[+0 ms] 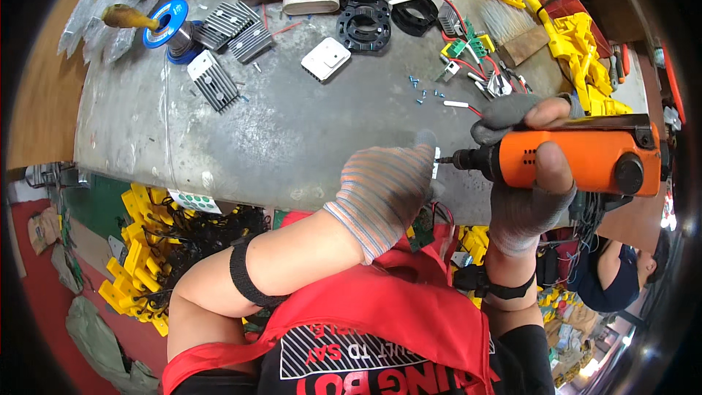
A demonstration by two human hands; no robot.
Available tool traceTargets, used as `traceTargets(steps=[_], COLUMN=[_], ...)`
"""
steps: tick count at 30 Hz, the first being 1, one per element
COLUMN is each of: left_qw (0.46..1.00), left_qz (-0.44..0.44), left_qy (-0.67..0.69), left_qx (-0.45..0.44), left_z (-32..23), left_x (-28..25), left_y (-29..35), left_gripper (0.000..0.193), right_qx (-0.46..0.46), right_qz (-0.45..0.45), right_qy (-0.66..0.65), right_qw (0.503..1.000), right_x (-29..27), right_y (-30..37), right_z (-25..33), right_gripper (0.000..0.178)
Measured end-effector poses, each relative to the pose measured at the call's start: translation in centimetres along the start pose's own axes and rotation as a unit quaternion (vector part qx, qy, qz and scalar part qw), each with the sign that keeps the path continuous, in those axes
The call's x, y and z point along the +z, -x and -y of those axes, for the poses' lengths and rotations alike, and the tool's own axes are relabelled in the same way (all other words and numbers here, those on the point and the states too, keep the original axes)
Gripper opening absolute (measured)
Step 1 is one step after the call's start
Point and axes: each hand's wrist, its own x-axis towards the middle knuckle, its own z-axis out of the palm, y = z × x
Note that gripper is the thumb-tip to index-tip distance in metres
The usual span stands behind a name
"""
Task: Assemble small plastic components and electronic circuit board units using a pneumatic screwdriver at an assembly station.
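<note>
Head view: my right hand [526, 208] closes around an orange power screwdriver [578, 161] above the counter [292, 132], its bit [447, 161] at a small white part [436, 167] that my gloved left hand [386, 189] pinches.

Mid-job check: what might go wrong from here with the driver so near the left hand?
The orange power driver, held in the right hand, has its tip at the small white part by the left hand; a slip could strike those fingers or catch the glove.

The loose blue screws might get knocked away.

The white-ended wire lies near the driver's front and might snag.
</note>
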Motion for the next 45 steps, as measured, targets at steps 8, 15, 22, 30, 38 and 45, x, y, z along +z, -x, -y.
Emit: traceTargets(steps=[8, 15, 22, 30, 38, 45], left_qw=[0.999, 0.999, 0.999, 0.928, 0.727, 0.712], left_qz=[-0.039, -0.016, -0.041, -0.296, -0.425, -0.425], left_qy=[0.005, 0.04, 0.024, -0.01, -0.296, -0.325], left_qx=[-0.002, -0.011, -0.009, 0.226, 0.452, 0.455], left_z=[-0.5, -0.6, -0.9, -2.3, -10.6, -10.1], left_x=[-0.6, -0.8, -1.4, -6.2, -8.4, -7.3], left_y=[0.5, 1.4, 0.3, 2.5, 2.3, 0.0], left_gripper=[0.047, 0.042, 0.049, 0.04, 0.034, 0.026], right_qx=[0.005, 0.029, -0.021, -0.232, -0.065, -0.24], right_qz=[-0.031, -0.021, -0.048, 0.021, -0.053, -0.222], right_qy=[0.016, 0.017, -0.061, 0.332, -0.025, 0.417], right_qw=[0.999, 0.999, 0.997, 0.914, 0.996, 0.848], right_x=[-0.4, -0.3, 0.0, -1.0, 0.4, 1.0], right_y=[0.4, 0.7, 0.1, 0.8, 0.3, 1.2], right_z=[0.4, 0.5, 0.2, -1.2, -2.8, 0.9], right_gripper=[0.04, 0.041, 0.015, 0.026, 0.025, 0.011])
